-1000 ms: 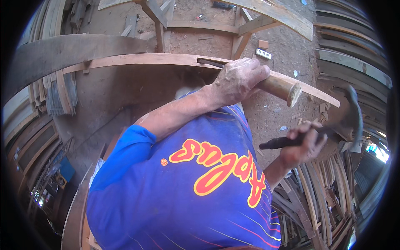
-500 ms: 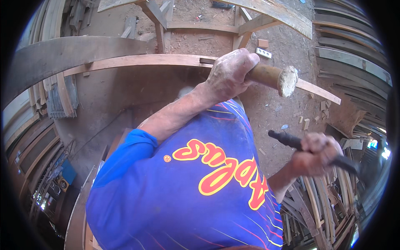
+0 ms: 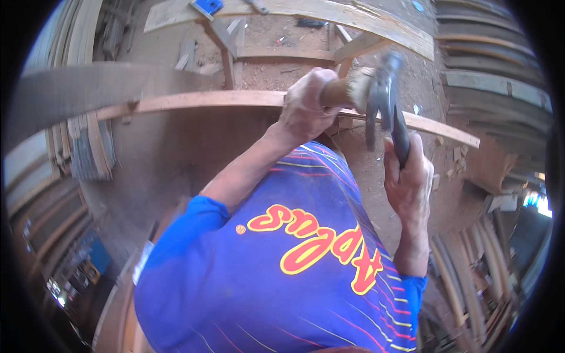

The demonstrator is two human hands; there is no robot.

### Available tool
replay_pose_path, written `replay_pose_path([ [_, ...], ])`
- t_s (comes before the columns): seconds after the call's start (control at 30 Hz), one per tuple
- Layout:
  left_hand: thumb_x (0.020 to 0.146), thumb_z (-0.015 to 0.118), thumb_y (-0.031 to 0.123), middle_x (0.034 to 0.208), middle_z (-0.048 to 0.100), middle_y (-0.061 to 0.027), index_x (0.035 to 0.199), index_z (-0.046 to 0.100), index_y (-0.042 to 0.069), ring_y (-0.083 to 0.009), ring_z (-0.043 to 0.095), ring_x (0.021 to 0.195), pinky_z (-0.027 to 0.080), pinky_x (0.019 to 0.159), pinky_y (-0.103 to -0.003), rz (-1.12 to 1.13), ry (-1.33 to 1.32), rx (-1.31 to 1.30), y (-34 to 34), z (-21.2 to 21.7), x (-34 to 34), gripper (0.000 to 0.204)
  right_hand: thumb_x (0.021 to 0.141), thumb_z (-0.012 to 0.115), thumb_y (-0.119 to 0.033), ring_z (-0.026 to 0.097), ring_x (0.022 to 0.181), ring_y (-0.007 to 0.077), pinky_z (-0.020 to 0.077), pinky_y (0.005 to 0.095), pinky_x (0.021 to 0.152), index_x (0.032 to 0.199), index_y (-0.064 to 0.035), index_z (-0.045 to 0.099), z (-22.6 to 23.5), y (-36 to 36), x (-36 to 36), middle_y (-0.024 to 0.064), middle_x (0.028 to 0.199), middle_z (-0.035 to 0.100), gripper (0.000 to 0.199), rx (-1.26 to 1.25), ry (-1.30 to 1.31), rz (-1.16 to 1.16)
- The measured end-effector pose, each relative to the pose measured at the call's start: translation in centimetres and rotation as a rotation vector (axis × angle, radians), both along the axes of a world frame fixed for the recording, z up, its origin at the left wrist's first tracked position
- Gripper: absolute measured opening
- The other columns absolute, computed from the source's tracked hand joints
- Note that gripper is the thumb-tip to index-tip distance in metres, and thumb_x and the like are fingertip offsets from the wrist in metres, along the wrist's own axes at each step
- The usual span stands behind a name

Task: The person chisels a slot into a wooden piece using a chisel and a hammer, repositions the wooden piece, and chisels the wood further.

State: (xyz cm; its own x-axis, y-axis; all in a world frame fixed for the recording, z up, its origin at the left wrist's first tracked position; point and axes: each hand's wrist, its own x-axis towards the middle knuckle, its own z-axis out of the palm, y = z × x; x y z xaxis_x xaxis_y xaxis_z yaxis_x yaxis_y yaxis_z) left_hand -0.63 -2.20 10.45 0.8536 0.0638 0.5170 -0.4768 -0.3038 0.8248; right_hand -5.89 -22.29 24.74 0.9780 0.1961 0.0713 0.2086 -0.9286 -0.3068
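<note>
My left hand [image 3: 307, 105] is wrapped round the wooden handle [image 3: 336, 94] of a chisel; its blade is hidden. The handle's struck end is pale and frayed. Beneath that hand runs a long, narrow wooden board [image 3: 194, 101], reaching out to both sides. My right hand [image 3: 409, 179] grips a claw hammer [image 3: 400, 132] by its dark shaft. The hammer's metal head is at the frayed end of the handle, slightly blurred; whether the two touch I cannot tell.
Ahead stands a wooden trestle bench [image 3: 306, 9] with a blue object [image 3: 207, 7] on its top. A wide dark plank [image 3: 65, 97] lies at left. Stacked boards [image 3: 488, 79] line the right side, and more timber [image 3: 471, 276] is piled at lower right. Wood offcuts [image 3: 456, 157] litter the ground.
My right hand has swung the hammer up and leftward from low on the right to the chisel's end. My left hand has kept its hold and appears slightly farther left.
</note>
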Motion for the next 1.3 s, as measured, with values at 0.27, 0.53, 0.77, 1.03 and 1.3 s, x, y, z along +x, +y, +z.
replay_pose_path([
  [0.27, 0.085, 0.083, 0.008, 0.109, 0.076, -0.0069, 0.118, 0.068, 0.004, -0.0139, 0.071, 0.1, 0.057, 0.091, -0.035, -0.418, 0.546, -0.096, 4.1, 1.0, 1.5, 0.036, 0.103, 0.069, -0.021, 0.064, 0.062, 0.0099, 0.0493, 0.0297, 0.055, 0.103, -0.005, 0.061, 2.8, 1.2, 3.3, 0.0051, 0.069, 0.064, 0.018, 0.735, 0.022, -0.084],
  [0.53, 0.091, 0.083, 0.011, 0.101, 0.073, 0.0007, 0.114, 0.07, 0.005, -0.0059, 0.063, 0.09, 0.055, 0.081, -0.028, -0.396, 0.642, -0.035, 4.4, 0.9, 1.4, 0.027, 0.104, 0.066, -0.019, 0.067, 0.059, 0.0301, 0.0487, 0.0421, 0.051, 0.104, -0.0052, 0.06, 0.9, -0.5, 3.3, 0.0098, 0.07, 0.062, 0.015, 0.212, -0.014, 0.2],
  [0.77, 0.09, 0.085, 0.013, 0.1, 0.073, 0.0015, 0.112, 0.071, 0.007, -0.0056, 0.063, 0.09, 0.056, 0.082, -0.029, -0.428, 0.557, -0.117, 3.9, 0.6, 1.7, 0.027, 0.098, 0.07, -0.018, 0.07, 0.065, 0.0332, 0.0533, 0.0448, 0.055, 0.102, -0.0033, 0.055, -0.1, -0.3, 2.2, 0.0147, 0.072, 0.066, 0.021, 0.053, -0.063, 0.216],
  [1.03, 0.089, 0.083, 0.006, 0.07, 0.06, 0.0037, 0.078, 0.066, 0.01, -0.0066, 0.056, 0.065, 0.044, 0.055, -0.027, -0.402, 0.693, -0.127, 4.5, 0.9, 1.6, 0.02, 0.098, 0.071, -0.017, 0.07, 0.064, 0.0336, 0.05, 0.0464, 0.054, 0.101, -0.0045, 0.057, 4.8, -0.3, 2.6, 0.0169, 0.073, 0.066, 0.019, 0.635, -0.001, -0.031],
  [1.3, 0.091, 0.082, 0.007, 0.071, 0.058, 0.0062, 0.077, 0.064, 0.009, -0.0042, 0.05, 0.064, 0.044, 0.057, -0.026, -0.367, 0.606, -0.024, 4.9, -0.9, 1.7, 0.023, 0.102, 0.063, -0.019, 0.071, 0.07, 0.0404, 0.0558, 0.0502, 0.062, 0.1, -0.003, 0.056, 1.7, -0.5, 3.9, 0.0213, 0.075, 0.069, 0.017, 0.209, 0.134, 0.161],
])
